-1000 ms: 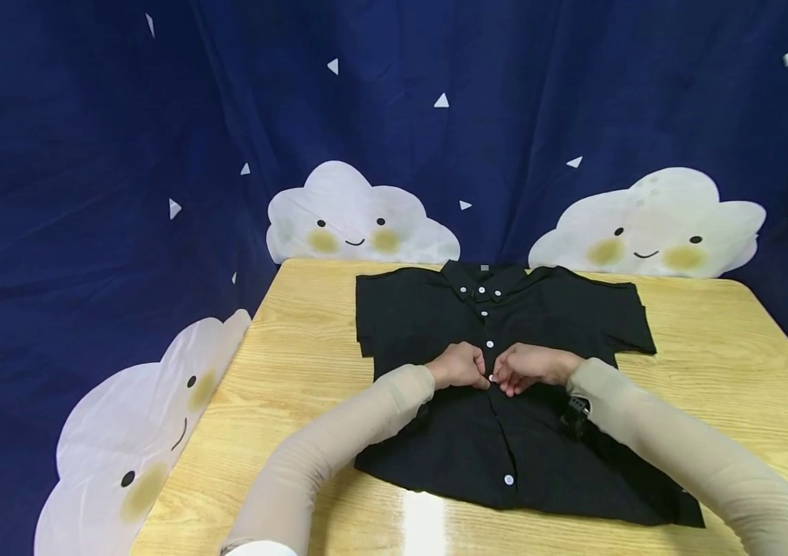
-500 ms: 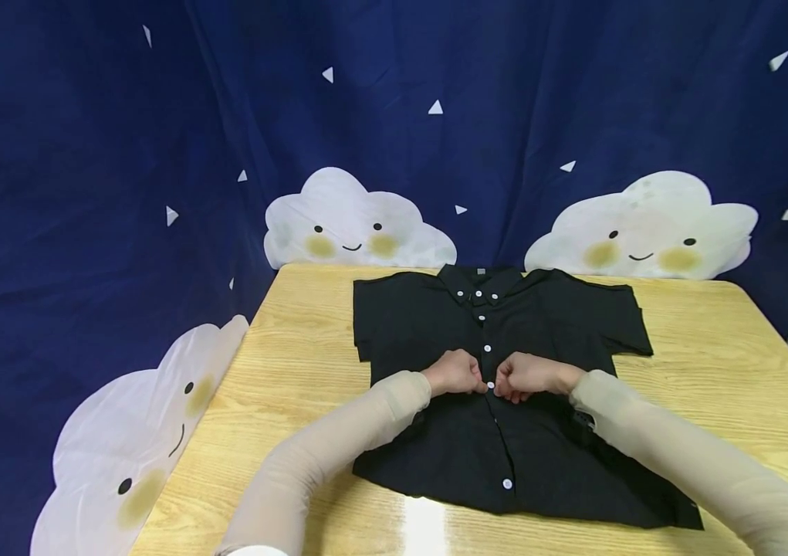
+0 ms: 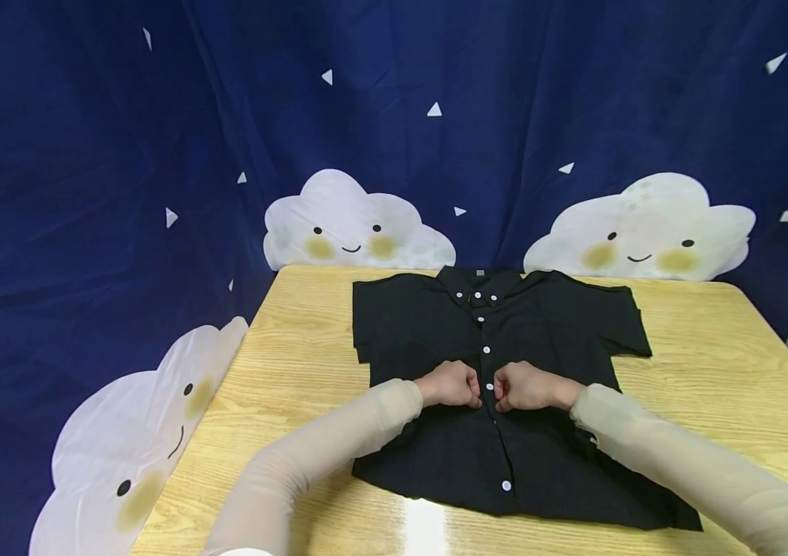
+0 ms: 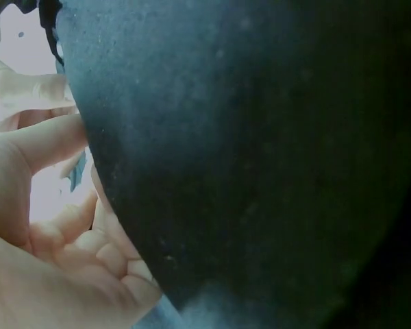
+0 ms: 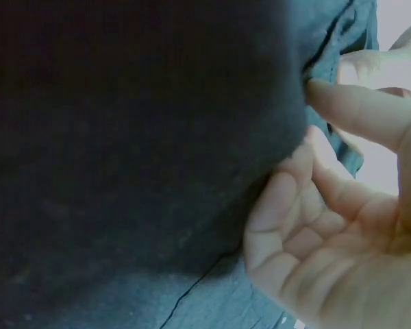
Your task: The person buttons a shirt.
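A black short-sleeved shirt [image 3: 421, 309] lies face up, collar away from me, with white buttons down its front. My left hand [image 3: 449, 384] and right hand [image 3: 525, 386] pinch the cloth on either side of the front opening, fingers curled. Between them shows a white button [image 3: 489, 387]. Below the hands the front edges stand slightly apart, down to a lower button [image 3: 506, 486]. In the left wrist view, raised shirt cloth [image 4: 226, 171] hides the fingertips of my left hand [image 4: 61, 274]. Thumb and index finger of my right hand [image 5: 342, 247] meet the shirt cloth [image 5: 123, 171] in the right wrist view.
The shirt rests on a light wooden table [image 3: 303, 332]. Behind and to the left hangs a dark blue curtain [image 3: 380, 77] printed with white smiling clouds [image 3: 359, 208] and small triangles.
Both hands have shifted slightly down the shirt front and a little apart, their fingers curling more. The button between them is now plainly visible. The head view has tilted slightly.
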The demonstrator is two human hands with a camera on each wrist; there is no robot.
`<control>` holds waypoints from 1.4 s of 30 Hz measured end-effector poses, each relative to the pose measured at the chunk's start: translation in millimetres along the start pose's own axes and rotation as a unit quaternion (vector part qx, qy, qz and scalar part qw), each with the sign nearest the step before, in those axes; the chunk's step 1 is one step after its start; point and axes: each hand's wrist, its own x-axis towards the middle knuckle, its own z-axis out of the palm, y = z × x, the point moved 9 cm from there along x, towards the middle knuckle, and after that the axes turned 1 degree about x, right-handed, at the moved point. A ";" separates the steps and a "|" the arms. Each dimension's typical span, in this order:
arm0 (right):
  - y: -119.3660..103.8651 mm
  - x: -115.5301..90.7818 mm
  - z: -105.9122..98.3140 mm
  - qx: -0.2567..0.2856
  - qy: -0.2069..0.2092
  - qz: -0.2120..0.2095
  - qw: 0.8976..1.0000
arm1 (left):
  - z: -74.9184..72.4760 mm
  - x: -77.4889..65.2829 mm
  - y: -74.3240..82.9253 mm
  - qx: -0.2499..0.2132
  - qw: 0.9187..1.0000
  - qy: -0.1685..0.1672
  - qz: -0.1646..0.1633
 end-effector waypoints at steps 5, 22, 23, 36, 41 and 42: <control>-2.0 -5.2 4.2 -0.023 -0.004 -0.007 1.000 | 1.2 -3.5 1.6 0.007 1.000 -0.004 0.003; -4.9 -16.3 19.4 -0.025 -0.048 0.044 0.998 | 4.8 -9.9 11.8 -0.045 0.999 -0.012 0.013; -5.5 -16.6 19.3 -0.027 -0.044 0.046 0.998 | 5.4 -10.4 11.8 -0.059 0.998 -0.013 0.011; -6.1 -20.3 23.6 -0.023 -0.059 0.069 0.996 | 15.6 -10.0 15.4 -0.098 0.995 -0.029 0.023; -6.4 -20.2 23.8 -0.021 -0.051 0.064 0.996 | 17.9 -12.5 18.4 -0.047 0.998 -0.035 0.033; -6.4 -20.2 23.8 -0.021 -0.048 0.063 0.997 | 18.6 -13.3 19.2 -0.038 0.998 -0.036 0.035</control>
